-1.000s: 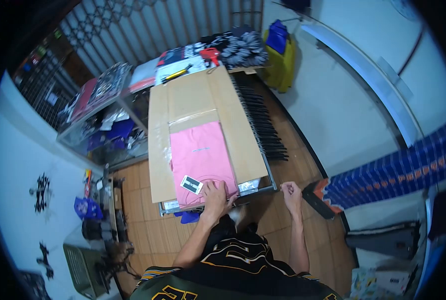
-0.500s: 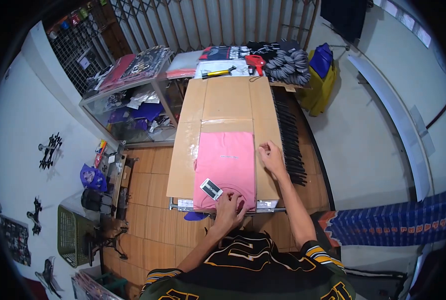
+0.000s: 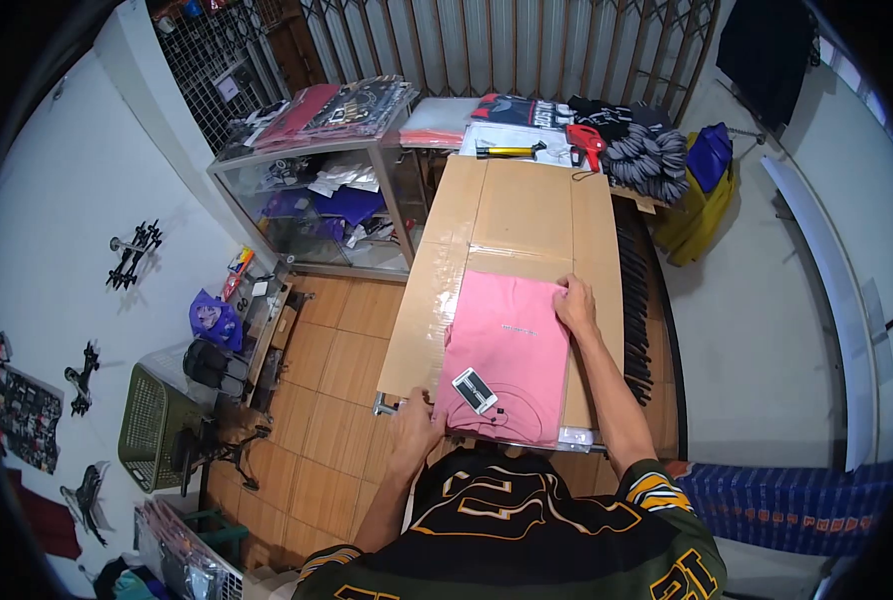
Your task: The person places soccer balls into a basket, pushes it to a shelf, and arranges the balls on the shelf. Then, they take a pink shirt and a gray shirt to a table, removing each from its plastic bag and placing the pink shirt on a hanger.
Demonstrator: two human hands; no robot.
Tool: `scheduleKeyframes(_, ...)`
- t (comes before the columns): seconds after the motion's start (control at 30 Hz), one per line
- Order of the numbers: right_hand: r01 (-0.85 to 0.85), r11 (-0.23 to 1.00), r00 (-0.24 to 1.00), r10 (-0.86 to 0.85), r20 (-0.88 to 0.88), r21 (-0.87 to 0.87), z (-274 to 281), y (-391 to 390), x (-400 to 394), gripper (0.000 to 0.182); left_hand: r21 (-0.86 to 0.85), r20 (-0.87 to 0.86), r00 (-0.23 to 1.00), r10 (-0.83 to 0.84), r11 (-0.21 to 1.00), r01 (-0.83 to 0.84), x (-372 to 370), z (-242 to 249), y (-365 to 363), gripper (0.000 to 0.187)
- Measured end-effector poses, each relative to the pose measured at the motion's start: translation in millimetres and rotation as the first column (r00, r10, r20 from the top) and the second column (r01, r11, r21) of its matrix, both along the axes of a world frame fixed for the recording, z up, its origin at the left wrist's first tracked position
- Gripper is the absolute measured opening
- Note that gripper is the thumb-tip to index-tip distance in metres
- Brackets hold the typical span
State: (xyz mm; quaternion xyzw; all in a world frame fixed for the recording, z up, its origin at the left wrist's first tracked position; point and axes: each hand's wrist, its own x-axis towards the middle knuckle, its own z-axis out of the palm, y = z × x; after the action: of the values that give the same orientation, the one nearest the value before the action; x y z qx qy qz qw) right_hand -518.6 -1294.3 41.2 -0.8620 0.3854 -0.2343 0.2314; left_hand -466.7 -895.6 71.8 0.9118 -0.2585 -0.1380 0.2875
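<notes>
A folded pink T-shirt (image 3: 507,355) lies on a sheet of cardboard (image 3: 417,330), its round collar towards me. A white hang tag with a dark panel (image 3: 475,391) rests on the shirt near the collar, and a thin dark cord runs from it. My right hand (image 3: 578,308) has its fingers closed on the shirt's far right corner. At the near left corner, my left hand (image 3: 417,434) pinches the shirt's edge; part of its grip is hidden.
Behind the cardboard are a yellow-handled tool (image 3: 512,152), a red tag gun (image 3: 587,143) and grey bundled cloth (image 3: 647,160). A glass cabinet (image 3: 317,215) stands at the left. Dark hangers (image 3: 634,300) line the right side. A green basket (image 3: 152,430) is at lower left.
My left hand has left the collar and tag for the shirt's near left corner. My right hand has moved onto the far right corner. The view has shifted, and the tag is turned.
</notes>
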Motion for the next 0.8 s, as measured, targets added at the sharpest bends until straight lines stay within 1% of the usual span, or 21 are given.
scheduleKeyframes(0.07, 0.045, 0.998, 0.999, -0.045, -0.014, 0.04, 14, 9, -8, 0.022, 0.026, -0.091, 0.996, -0.01, 1.0, 0.013, 2, 1, -2, 0.039)
scheduleKeyframes(0.13, 0.086, 0.996, 0.996, -0.086, -0.019, 0.026, 19, 12, -18, 0.019, 0.023, -0.147, 0.989, -0.024, 0.999, 0.027, 9, 8, -9, 0.032)
scheduleKeyframes(0.23, 0.133, 0.991, 0.991, -0.133, -0.012, 0.024, 20, 10, -40, 0.019, 0.078, -0.131, 0.991, -0.033, 0.996, 0.043, 26, 8, -20, 0.027)
scheduleKeyframes(0.27, 0.15, 0.988, 0.989, -0.15, -0.014, 0.029, 18, 10, -52, 0.019, 0.043, -0.094, 0.995, -0.028, 0.999, 0.032, 33, 8, -26, 0.024)
scheduleKeyframes(0.33, 0.194, 0.981, 0.981, -0.194, 0.013, 0.021, 14, 12, -76, 0.02, 0.025, 0.061, 0.996, -0.059, 0.998, 0.058, 53, 4, -41, 0.022)
scheduleKeyframes(0.4, 0.26, 0.966, 0.966, -0.259, 0.012, -0.013, 13, 23, -99, 0.019, 0.003, 0.198, 0.977, -0.079, 0.997, 0.08, 80, -10, -64, 0.02)
scheduleKeyframes(0.43, 0.269, 0.963, 0.963, -0.269, 0.003, -0.003, 15, 32, -110, 0.019, -0.009, 0.257, 0.963, -0.085, 0.996, 0.09, 94, -20, -78, 0.018)
scheduleKeyframes(0.5, 0.289, 0.957, 0.957, -0.289, -0.011, 0.015, 17, 49, -131, 0.018, -0.022, 0.358, 0.93, -0.083, 0.995, 0.097, 114, -24, -108, 0.018)
scheduleKeyframes(0.53, 0.28, 0.96, 0.96, -0.28, 0.013, 0.011, 14, 57, -140, 0.019, -0.043, 0.375, 0.923, -0.081, 0.994, 0.105, 125, -28, -124, 0.018)
scheduleKeyframes(0.6, 0.294, 0.956, 0.956, -0.294, -0.015, 0.02, 17, 80, -154, 0.021, -0.084, 0.406, 0.91, -0.077, 0.989, 0.121, 142, -34, -155, 0.019)
scheduleKeyframes(0.73, 0.292, 0.956, 0.956, -0.292, -0.004, -0.008, 17, 122, -166, 0.025, -0.086, 0.335, 0.935, -0.113, 0.985, 0.15, 155, -27, -211, 0.017)
scheduleKeyframes(0.8, 0.307, 0.951, 0.952, -0.308, 0.006, 0.025, 17, 132, -166, 0.024, -0.099, 0.352, 0.927, -0.132, 0.979, 0.177, 161, -33, -230, 0.018)
